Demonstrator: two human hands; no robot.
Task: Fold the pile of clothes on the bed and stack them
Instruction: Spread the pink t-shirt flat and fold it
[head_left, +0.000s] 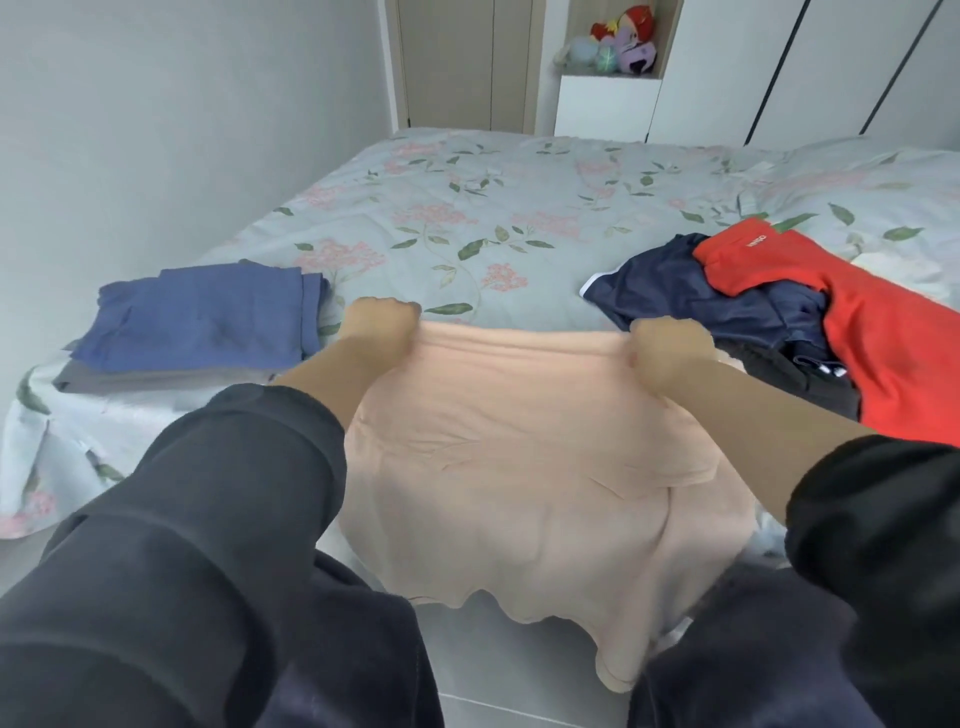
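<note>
Two fists, left hand (382, 325) and right hand (670, 345), grip the peach garment (519, 467) by its far edge, stretched crosswise, its length hanging toward the person.

The red garment (883, 353) runs off the right edge.

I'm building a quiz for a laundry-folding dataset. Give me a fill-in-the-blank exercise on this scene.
1. The left hand and the right hand grip the peach garment by its ____ edge.
2. The folded blue garment lies on a ____ one.
3. The red garment lies in the unfolded pile on the person's ____ side.
Missing words: top; grey; right.
</note>
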